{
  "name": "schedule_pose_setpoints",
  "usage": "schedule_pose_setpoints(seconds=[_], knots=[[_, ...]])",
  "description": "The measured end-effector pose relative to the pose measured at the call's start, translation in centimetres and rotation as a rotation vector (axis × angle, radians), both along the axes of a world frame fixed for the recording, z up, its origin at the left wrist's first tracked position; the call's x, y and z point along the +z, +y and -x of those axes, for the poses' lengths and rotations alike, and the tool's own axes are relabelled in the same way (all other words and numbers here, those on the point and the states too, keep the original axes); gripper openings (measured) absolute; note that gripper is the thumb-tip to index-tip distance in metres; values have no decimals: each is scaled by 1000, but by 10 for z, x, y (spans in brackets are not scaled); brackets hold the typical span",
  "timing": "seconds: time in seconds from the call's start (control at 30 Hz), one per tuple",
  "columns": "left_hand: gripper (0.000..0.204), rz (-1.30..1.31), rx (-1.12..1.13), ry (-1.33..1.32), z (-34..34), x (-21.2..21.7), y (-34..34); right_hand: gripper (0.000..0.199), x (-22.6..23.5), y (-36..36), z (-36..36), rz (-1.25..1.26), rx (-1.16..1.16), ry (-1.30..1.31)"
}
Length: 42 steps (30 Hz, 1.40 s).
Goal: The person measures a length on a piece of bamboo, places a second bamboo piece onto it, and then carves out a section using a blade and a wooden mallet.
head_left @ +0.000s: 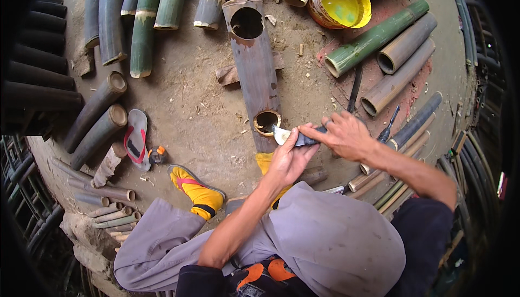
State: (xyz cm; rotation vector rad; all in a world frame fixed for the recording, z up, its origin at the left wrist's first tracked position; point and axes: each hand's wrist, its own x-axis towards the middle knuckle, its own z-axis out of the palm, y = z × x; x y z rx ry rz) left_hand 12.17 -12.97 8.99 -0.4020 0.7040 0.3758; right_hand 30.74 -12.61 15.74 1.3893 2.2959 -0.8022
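Observation:
My left hand [290, 161] is closed around a short dark piece with a pale, pointed end [280, 135]; its kind is not clear. My right hand [345, 135] closes on the other end of that piece, its fingers covering part of it. Just beyond my hands, a thick grey bamboo tube [253, 72] lies lengthwise on the ground, with a round hole near its far end and another near its near end. The pale-ended piece overlaps the rim of the near hole in view; whether it touches is unclear.
Cut bamboo poles [145, 42] line the far side, and more tubes [379, 40] lie at the right. A yellow bucket [323, 12] tilts at the back. A dark strip [355, 88] and screwdriver-like tool [386, 132] lie near my right hand. A loose sandal [135, 140] sits left.

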Motion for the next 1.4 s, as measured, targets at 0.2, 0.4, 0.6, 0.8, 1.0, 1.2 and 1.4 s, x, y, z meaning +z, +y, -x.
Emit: schedule_pose_setpoints(seconds=[0.2, 0.4, 0.6, 0.8, 1.0, 1.2, 1.4], knots=[[34, 144, 50, 180, 1, 3, -2, 59, -22, 33, -4, 245, 53, 147], [27, -147, -724, 420, 28, 4, 36, 64, -32, -26, 47, 531, -647, 559], [31, -238, -1187, 510, 30, 7, 65, 62, -16, -66, 108, 553, -1229, 687], [30, -271, -533, 377, 1, 5, 59, 61, -3, 8, 35, 184, -548, 54], [37, -82, 244, -22, 13, -8, 31, 33, -7, 72, 31, -185, 186, -40], [51, 11, 391, -70, 12, -4, 31, 18, -17, 140, 58, -86, 411, 14], [72, -246, -305, -146, 23, 17, -17, 37, 2, 34, 28, 668, -685, 419]])
